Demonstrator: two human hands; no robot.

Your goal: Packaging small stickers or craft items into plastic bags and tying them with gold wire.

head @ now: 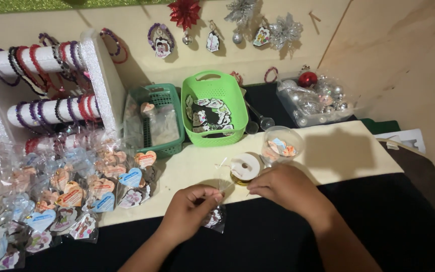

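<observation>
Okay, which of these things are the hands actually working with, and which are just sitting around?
In use:
left hand pinching a small clear bag
right hand by the bag's top
wire spool, close to both hands

Lying about:
green basket
teal basket
bracelet rack
packed bags
clear cup
ornament box

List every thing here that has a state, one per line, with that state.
Left hand: pinching a small clear packet.
Right hand: fingers closed beside the wire spool.
Clear cup: upright, holds tags.
Light green basket: upright, holds charms.
Dark green basket: upright, holds bags.
Bracelet rack: standing, loaded.
</observation>
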